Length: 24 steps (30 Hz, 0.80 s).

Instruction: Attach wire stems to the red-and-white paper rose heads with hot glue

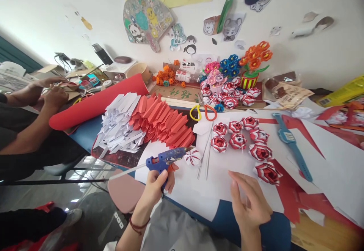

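My left hand (159, 185) is wrapped round the grip of a blue glue gun (162, 160), with a glue stick (127, 172) poking out of its back. The nozzle points right, close by a small red-and-white striped paper ball (192, 156) on the white paper. My right hand (250, 200) hovers over the front of the table, fingers stretched out and thumb apart, with nothing visible in it. Beyond it sit several folded red-and-white paper flowers (237, 141). Thin white sticks (205, 156) lie between the ball and the flowers.
Folded white strips (121, 124) and red strips (163, 122) are heaped at the left beside a red roll (99, 101). Scissors (203, 112) and a blue watch (292, 141) lie on the table. Craft flowers (230, 67) stand at the back. Another person's hands (54, 91) work at far left.
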### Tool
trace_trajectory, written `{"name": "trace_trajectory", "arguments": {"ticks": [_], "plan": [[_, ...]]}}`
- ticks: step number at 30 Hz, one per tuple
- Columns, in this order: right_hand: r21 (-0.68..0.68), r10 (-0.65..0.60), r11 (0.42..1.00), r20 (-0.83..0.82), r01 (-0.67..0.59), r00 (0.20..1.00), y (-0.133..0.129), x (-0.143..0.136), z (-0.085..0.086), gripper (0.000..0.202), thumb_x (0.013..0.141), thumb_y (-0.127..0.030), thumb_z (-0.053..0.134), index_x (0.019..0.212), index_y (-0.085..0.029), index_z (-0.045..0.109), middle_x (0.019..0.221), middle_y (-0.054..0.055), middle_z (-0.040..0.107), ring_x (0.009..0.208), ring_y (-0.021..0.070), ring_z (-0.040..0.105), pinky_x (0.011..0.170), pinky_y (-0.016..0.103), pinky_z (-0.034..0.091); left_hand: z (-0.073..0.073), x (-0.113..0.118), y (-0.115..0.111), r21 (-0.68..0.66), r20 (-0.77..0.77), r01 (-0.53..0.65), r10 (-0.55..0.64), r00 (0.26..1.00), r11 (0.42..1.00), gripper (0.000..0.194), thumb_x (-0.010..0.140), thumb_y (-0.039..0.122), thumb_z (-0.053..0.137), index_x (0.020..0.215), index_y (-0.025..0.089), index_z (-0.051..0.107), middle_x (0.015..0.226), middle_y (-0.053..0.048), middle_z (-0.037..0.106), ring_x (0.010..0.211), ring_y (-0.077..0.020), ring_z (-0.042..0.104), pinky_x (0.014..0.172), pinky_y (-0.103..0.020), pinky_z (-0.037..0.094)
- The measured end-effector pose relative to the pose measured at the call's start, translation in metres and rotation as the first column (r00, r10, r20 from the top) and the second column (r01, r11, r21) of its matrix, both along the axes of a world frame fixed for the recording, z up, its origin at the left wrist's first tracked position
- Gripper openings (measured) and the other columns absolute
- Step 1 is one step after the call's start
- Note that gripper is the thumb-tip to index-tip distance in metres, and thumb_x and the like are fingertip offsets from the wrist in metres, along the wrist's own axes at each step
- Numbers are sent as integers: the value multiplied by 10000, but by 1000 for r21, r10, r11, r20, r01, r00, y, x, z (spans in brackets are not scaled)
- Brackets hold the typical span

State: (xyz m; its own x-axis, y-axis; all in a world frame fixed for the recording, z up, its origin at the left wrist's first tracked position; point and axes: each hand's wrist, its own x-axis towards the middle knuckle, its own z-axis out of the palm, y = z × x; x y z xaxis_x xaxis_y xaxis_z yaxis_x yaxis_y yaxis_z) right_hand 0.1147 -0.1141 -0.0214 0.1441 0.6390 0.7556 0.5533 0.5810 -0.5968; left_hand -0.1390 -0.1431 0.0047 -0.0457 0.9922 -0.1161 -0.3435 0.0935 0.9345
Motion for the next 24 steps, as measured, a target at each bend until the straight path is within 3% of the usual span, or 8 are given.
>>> {"name": "trace_trajectory", "arguments": {"ticks": [8, 12, 16, 19, 24], "plan": [[54, 34, 998, -87, -29, 996, -1, 5, -7, 363, 799, -30, 661, 1099, -218, 745, 903, 51, 759, 715, 233, 720, 530, 349, 574, -9, 7, 17, 32, 27, 58, -59, 998, 998, 472, 920, 574, 576, 983, 112, 647, 423, 55, 475, 356, -93, 463, 408, -189, 331], [71, 66, 996, -148, -56, 987, -1, 5, -12, 302, 887, -87, 555, 1096, -185, 750, 893, 76, 759, 705, 235, 709, 518, 360, 552, -18, 3, 21, 28, -17, 74, -74, 997, 997, 491, 920, 570, 574, 1005, 93, 656, 421, 34, 530, 358, -99, 468, 424, -204, 380], [-40, 48, 998, -189, -56, 981, -7, 5, -17, 353, 968, -131, 430, 1152, -151, 731, 870, 100, 761, 692, 219, 701, 538, 360, 541, -24, 0, 22, 69, -26, 82, -80, 996, 994, 463, 932, 552, 567, 990, 103, 661, 422, 29, 549, 359, -98, 467, 435, -206, 385], [-144, -9, 989, -219, -23, 976, -11, 5, -20, 331, 977, -153, 451, 1218, -138, 677, 887, 107, 775, 697, 218, 723, 556, 347, 547, -20, 2, 21, 55, -85, 66, -61, 995, 996, 464, 928, 560, 570, 986, 109, 663, 422, 32, 552, 365, -97, 469, 446, -206, 374], [-181, -29, 983, -317, -30, 948, -11, 3, -19, 301, 945, -169, 548, 1231, -130, 630, 895, 113, 781, 719, 227, 742, 575, 338, 557, -3, 17, 19, 3, -238, 48, -46, 970, 999, 476, 939, 556, 553, 972, 100, 684, 434, 13, 567, 404, -102, 464, 485, -226, 358]]}}
